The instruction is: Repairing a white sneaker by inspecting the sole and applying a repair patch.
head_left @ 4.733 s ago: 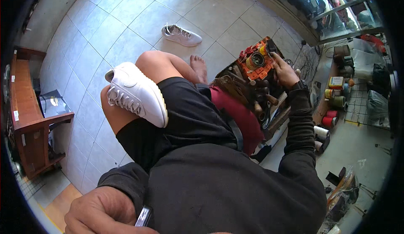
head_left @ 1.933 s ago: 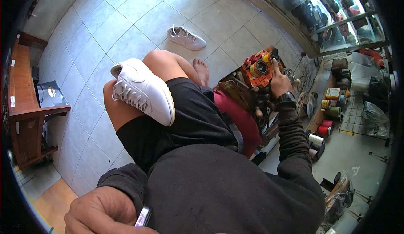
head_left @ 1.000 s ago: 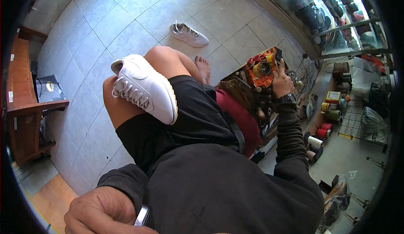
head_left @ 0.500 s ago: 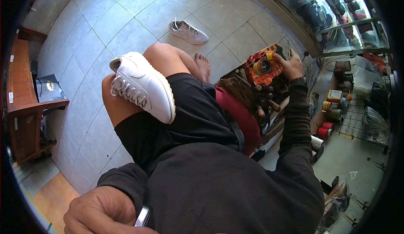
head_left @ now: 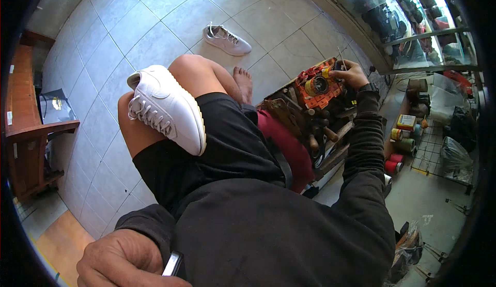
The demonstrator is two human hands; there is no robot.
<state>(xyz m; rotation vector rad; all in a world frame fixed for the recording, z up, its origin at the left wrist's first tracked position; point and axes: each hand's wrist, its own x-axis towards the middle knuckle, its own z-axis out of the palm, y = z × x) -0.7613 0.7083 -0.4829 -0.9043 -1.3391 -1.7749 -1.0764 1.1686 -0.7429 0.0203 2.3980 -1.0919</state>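
Observation:
My left hand [head_left: 124, 261] at the bottom has curled fingers on a slim silver-edged device [head_left: 172, 264]. My right hand [head_left: 350, 74] is closed on a thin upright tool [head_left: 341, 53] at the far end of a crowded tool box [head_left: 334, 163]. Beside it are orange plastic pieces [head_left: 316, 97], a round tin with a yellow band [head_left: 313, 85] and wooden-handled tools [head_left: 330, 134]. A white laced sneaker [head_left: 175, 116] rests across my bent leg. Its look-alike [head_left: 227, 41] lies on the tiled floor beyond my bare foot.
A wooden unit [head_left: 26, 114] stands at left. At right are a glass cabinet [head_left: 392, 8], thread spools [head_left: 405, 144], a wire grid [head_left: 429, 152] with plastic bags [head_left: 454, 152], and wrapped items [head_left: 405, 251] lower down. A red cushion [head_left: 281, 147] is beside my leg.
My right hand had an extended finger among the tins; it has since risen and turned, with a thin tool now showing in it. My left hand is nearly unchanged.

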